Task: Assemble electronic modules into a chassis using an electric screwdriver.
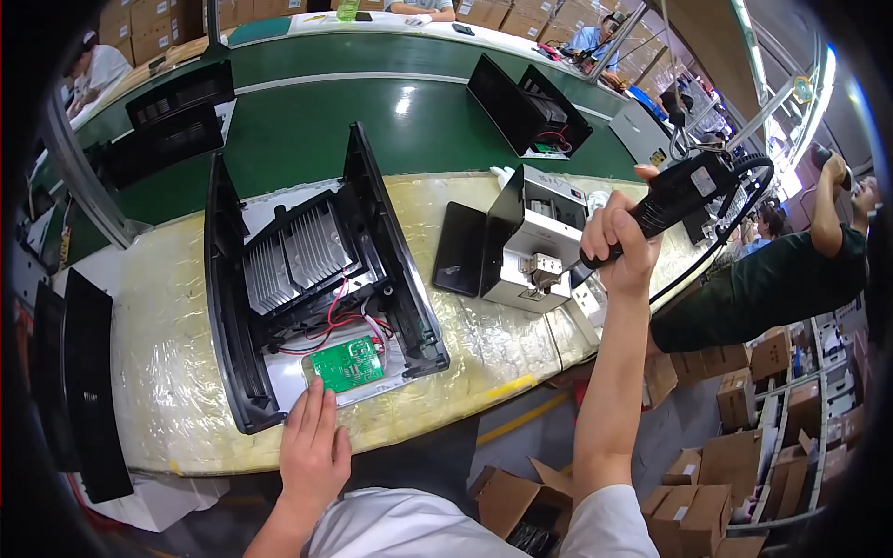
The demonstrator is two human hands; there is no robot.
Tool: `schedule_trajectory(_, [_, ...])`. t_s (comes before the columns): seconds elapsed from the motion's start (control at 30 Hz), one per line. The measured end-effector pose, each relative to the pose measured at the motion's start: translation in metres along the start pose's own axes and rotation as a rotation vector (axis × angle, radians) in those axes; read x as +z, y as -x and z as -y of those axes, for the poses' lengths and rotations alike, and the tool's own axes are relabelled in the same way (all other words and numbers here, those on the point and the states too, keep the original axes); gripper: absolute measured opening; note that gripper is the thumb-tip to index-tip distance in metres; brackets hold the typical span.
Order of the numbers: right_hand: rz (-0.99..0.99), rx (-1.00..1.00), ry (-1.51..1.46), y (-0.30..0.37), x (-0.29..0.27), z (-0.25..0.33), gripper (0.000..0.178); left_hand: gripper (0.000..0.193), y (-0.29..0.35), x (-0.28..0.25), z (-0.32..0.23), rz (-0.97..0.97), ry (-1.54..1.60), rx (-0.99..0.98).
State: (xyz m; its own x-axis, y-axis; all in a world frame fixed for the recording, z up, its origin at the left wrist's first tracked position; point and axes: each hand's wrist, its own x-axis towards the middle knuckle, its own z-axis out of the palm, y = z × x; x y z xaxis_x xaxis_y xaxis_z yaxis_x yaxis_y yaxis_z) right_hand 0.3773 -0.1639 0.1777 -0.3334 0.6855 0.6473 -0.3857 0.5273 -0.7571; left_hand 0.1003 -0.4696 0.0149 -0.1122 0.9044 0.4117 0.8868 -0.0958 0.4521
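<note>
My right hand (621,244) is wrapped round a black electric screwdriver (674,200), whose cable curves away at the right. Its tip points down-left at the metal fitting (542,272) on the front of a white box-shaped screw feeder (530,223). Lying flat with fingers stretched out, my left hand (314,442) has its fingertips at the lower edge of a green circuit board (348,364). That board sits at the near end of an opened black housing (395,251), beside red wires (333,321). Farther inside the housing are finned metal heat sinks (299,259).
A black phone-like slab (459,247) lies left of the feeder. Other black housings stand on the green conveyor (353,116) and at the left (88,381). Cardboard boxes (521,498) stand on the floor at right. A person in dark clothing (772,279) stands close on the right; others sit beyond.
</note>
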Motion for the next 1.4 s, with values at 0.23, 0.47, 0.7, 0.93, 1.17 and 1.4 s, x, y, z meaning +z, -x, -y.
schedule_trajectory(0.23, [-0.046, 0.021, -0.116, 0.046, -0.032, 0.026, 0.043, 0.051, -0.016, -0.001, -0.017, 0.010, 0.027, -0.005])
schedule_trajectory(0.47, [0.113, -0.371, -0.329, 0.032, 0.120, 0.088, 0.041, 0.051, -0.021, 0.000, -0.024, 0.024, 0.017, -0.056])
schedule_trajectory(0.7, [0.267, -0.007, -0.268, 0.063, 0.179, 0.010, 0.067, 0.062, -0.019, 0.008, -0.024, 0.032, -0.014, -0.012])
schedule_trajectory(0.93, [0.198, 0.076, -0.148, 0.080, 0.188, -0.011, 0.049, 0.065, -0.020, 0.006, -0.027, -0.010, 0.008, 0.009])
schedule_trajectory(1.17, [0.175, 0.030, -0.149, 0.073, 0.196, 0.000, 0.054, 0.064, -0.021, 0.005, -0.029, -0.006, -0.013, 0.008])
schedule_trajectory(1.4, [0.230, 0.020, -0.142, 0.073, 0.193, -0.011, 0.053, 0.062, -0.022, 0.004, -0.029, -0.001, -0.018, 0.005])
